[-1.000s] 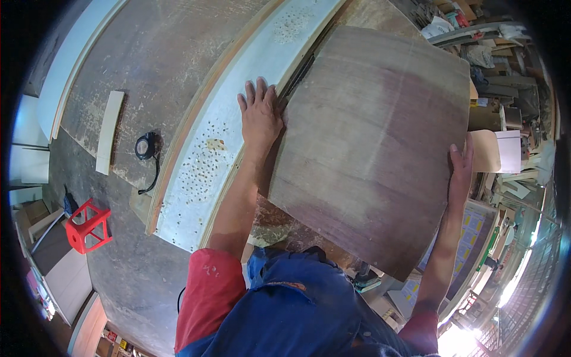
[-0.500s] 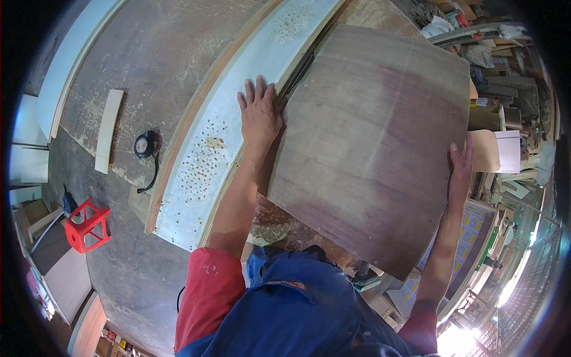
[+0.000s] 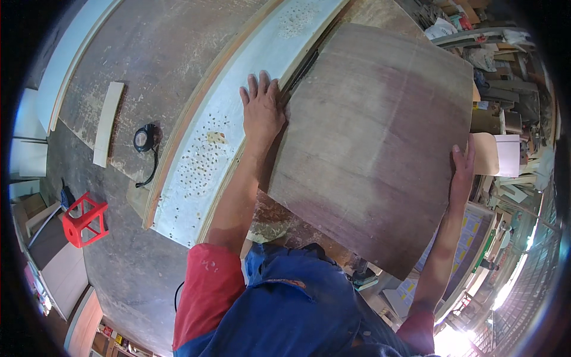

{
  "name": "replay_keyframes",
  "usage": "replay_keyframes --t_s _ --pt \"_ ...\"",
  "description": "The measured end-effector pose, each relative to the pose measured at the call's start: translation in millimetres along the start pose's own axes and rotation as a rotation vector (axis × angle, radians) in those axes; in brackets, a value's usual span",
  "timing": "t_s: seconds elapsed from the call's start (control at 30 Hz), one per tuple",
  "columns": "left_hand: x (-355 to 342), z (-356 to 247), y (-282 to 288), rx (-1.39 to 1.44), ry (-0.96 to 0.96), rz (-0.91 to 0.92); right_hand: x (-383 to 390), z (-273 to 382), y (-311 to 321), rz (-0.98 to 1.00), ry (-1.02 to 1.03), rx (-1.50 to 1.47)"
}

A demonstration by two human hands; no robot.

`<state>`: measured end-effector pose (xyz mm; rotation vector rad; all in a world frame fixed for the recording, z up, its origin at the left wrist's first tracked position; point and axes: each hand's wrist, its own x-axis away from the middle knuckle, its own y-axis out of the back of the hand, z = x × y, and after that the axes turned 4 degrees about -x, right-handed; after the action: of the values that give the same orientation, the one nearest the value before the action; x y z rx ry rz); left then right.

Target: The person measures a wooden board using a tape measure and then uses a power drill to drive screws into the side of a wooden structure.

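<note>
The person's left hand (image 3: 263,113) lay open and palm down, fingers spread, on a long white panel (image 3: 225,110), grasping nothing, the thumb side of the hand right beside the left edge of a large brown board (image 3: 369,143). The right hand (image 3: 461,172) was at the board's right edge, its thumb over the face and its fingers along the outside; whether they curled underneath and clasped it could not be told.

The board sat between the two hands, in front of the person, its surface stained darker toward the right. Just left of it ran the white panel, slanting away to the upper right, with wooden edges and clusters of small dark specks.

Farther left, on a scuffed brown tabletop (image 3: 172,59), lay a black tape measure (image 3: 143,138) with a dark strap and, beyond it, a pale wooden strip (image 3: 109,125). A red stool (image 3: 85,220) stood at the lower left. Beyond the board's right edge were a rounded tan piece (image 3: 486,153) and a white piece (image 3: 507,156), near heaped offcuts
</note>
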<state>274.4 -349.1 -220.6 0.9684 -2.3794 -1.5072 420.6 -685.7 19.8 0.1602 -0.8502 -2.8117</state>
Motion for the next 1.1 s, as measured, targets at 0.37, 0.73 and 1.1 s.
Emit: replay_keyframes --t_s 0.37,0.73,1.1 --pt "-0.5 -1.7 3.4 0.018 0.051 0.054 -6.1 -14.8 6.3 -0.017 0.064 0.099" --pt "-0.8 -1.9 6.8 0.018 0.042 0.067 -5.4 -10.6 8.1 0.013 0.051 0.067" --pt "-1.0 -4.1 7.2 -0.007 0.047 0.067 -3.7 -13.7 5.4 0.029 0.061 0.027"
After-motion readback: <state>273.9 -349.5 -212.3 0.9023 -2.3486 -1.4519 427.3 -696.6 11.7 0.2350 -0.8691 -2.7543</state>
